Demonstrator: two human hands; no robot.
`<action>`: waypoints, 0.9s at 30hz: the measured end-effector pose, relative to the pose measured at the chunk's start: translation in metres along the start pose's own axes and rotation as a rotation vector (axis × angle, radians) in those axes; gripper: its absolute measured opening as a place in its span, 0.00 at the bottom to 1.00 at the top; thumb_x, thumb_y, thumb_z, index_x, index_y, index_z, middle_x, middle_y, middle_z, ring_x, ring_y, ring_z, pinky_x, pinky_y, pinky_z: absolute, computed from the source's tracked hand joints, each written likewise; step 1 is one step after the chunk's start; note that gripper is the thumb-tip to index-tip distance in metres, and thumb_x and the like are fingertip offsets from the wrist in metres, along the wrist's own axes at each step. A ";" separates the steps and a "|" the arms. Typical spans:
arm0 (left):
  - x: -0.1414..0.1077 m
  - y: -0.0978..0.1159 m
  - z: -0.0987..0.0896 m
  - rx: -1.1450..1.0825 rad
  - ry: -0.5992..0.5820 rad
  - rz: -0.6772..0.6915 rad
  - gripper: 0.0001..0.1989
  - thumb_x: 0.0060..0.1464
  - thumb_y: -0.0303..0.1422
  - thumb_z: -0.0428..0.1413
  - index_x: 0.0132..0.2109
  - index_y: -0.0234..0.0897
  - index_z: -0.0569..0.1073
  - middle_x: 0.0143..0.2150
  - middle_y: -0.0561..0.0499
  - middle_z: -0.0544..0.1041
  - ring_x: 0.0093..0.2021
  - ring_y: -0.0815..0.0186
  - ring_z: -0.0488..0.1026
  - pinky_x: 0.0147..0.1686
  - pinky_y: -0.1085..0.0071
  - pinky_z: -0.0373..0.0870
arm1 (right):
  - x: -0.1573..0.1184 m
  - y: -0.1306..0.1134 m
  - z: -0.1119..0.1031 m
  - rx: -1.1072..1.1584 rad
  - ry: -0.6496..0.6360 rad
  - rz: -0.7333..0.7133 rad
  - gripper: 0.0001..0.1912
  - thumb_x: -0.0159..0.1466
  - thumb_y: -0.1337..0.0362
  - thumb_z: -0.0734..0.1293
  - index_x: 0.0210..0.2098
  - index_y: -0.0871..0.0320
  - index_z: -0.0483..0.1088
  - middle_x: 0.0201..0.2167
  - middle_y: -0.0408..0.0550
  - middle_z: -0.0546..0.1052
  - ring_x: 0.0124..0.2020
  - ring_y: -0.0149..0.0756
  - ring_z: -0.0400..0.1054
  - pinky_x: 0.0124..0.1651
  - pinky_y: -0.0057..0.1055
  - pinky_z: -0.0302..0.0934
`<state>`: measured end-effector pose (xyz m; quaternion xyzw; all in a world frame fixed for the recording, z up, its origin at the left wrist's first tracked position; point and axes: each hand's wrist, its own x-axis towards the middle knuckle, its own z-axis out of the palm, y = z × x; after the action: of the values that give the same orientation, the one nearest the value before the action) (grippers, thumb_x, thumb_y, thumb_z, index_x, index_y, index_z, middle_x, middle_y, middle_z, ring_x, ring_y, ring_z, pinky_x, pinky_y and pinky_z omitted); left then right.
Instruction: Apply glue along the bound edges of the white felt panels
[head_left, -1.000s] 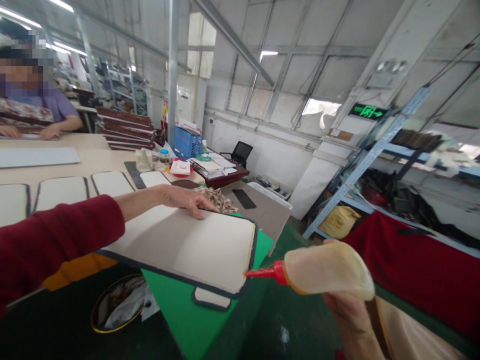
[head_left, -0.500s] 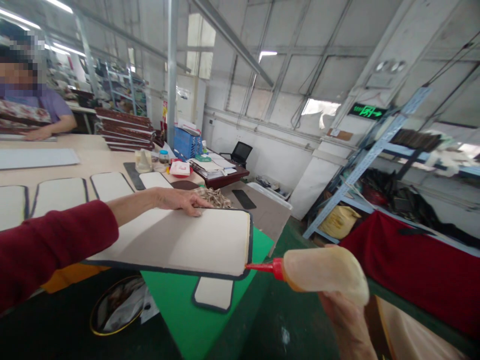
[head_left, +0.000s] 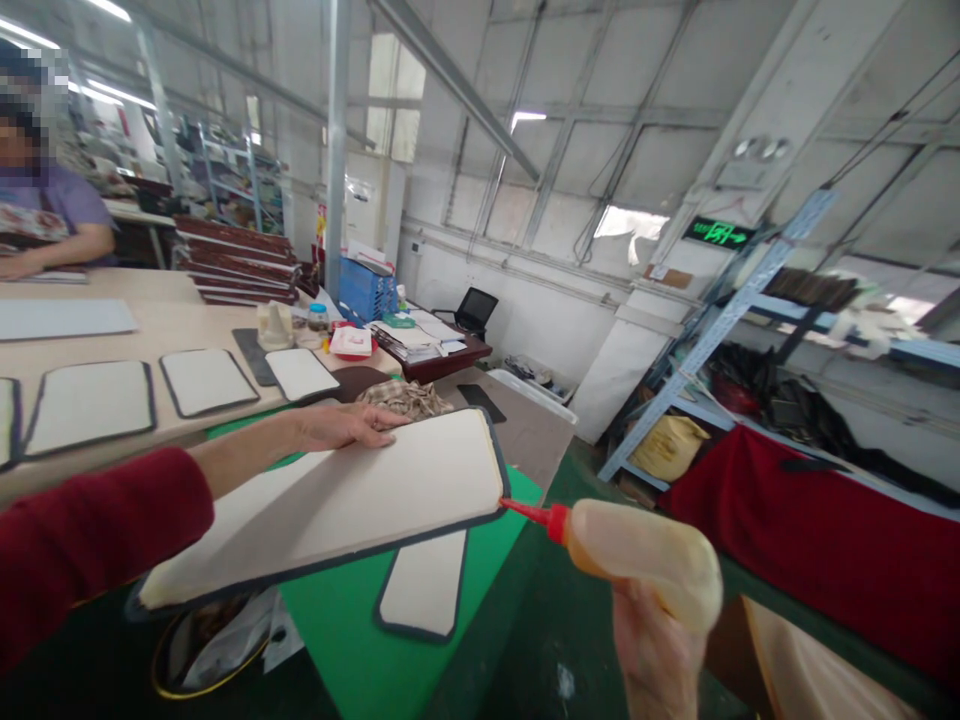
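My left hand (head_left: 349, 427) grips the upper edge of a large white panel with a dark border (head_left: 360, 490), thumb on its face. The panel is tilted, its right end raised above a green mat (head_left: 337, 625). In my right hand (head_left: 656, 630) is a squeeze glue bottle (head_left: 645, 555) with yellowish contents, lying nearly level. Its red nozzle (head_left: 536, 514) points left, the tip at the panel's lower right corner. Below the panel, a smaller white dark-edged panel (head_left: 424, 585) lies on the mat.
Several dark-edged white panels (head_left: 208, 382) lie along the pale table (head_left: 172, 315). A crumpled checked cloth (head_left: 409, 398) sits behind my left hand. Beneath the table edge is a gold-rimmed bin (head_left: 214, 690). A blue metal shelf (head_left: 705, 350) with red cloth (head_left: 810, 540) stands right. A co-worker (head_left: 49, 215) sits far left.
The large panel has turned, its right end rising and its left end dropping. The bottle's nozzle tip has moved up with the corner. More of the small panel beneath shows.
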<state>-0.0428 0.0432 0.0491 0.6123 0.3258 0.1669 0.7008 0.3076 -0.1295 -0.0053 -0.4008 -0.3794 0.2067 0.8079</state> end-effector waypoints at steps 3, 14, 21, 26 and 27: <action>0.004 -0.011 -0.002 -0.045 0.003 0.026 0.28 0.45 0.34 0.62 0.55 0.39 0.69 0.49 0.46 0.76 0.46 0.59 0.74 0.47 0.68 0.68 | -0.003 0.000 0.006 0.019 0.008 -0.018 0.27 0.49 0.66 0.73 0.48 0.54 0.65 0.36 0.42 0.73 0.35 0.29 0.68 0.38 0.24 0.65; 0.007 -0.034 0.006 -0.128 0.044 0.031 0.29 0.45 0.38 0.62 0.56 0.37 0.69 0.48 0.43 0.77 0.46 0.57 0.74 0.44 0.68 0.69 | -0.001 0.006 0.025 0.003 -0.001 -0.158 0.21 0.56 0.63 0.68 0.49 0.50 0.64 0.34 0.45 0.75 0.36 0.37 0.71 0.39 0.34 0.68; 0.005 -0.040 0.003 -0.181 0.044 0.048 0.29 0.45 0.38 0.62 0.55 0.38 0.69 0.48 0.44 0.76 0.46 0.58 0.74 0.46 0.68 0.69 | 0.007 0.025 0.012 -0.203 0.002 -0.195 0.25 0.55 0.59 0.69 0.50 0.58 0.64 0.35 0.51 0.75 0.38 0.43 0.71 0.40 0.41 0.67; 0.005 -0.042 0.005 -0.240 0.075 0.049 0.28 0.44 0.36 0.64 0.53 0.37 0.70 0.48 0.45 0.77 0.45 0.60 0.75 0.44 0.70 0.70 | 0.007 0.037 0.010 -0.224 0.016 -0.179 0.27 0.54 0.56 0.70 0.51 0.58 0.63 0.35 0.50 0.74 0.37 0.43 0.70 0.40 0.41 0.66; 0.005 -0.042 0.006 -0.252 0.071 0.052 0.28 0.43 0.36 0.64 0.53 0.36 0.70 0.47 0.44 0.77 0.44 0.60 0.75 0.44 0.70 0.70 | 0.007 0.037 0.012 -0.219 0.004 -0.173 0.27 0.55 0.56 0.69 0.51 0.58 0.63 0.34 0.50 0.74 0.37 0.43 0.70 0.40 0.41 0.66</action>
<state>-0.0423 0.0337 0.0071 0.5215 0.3108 0.2460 0.7556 0.3017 -0.0975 -0.0272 -0.4529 -0.4312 0.0925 0.7748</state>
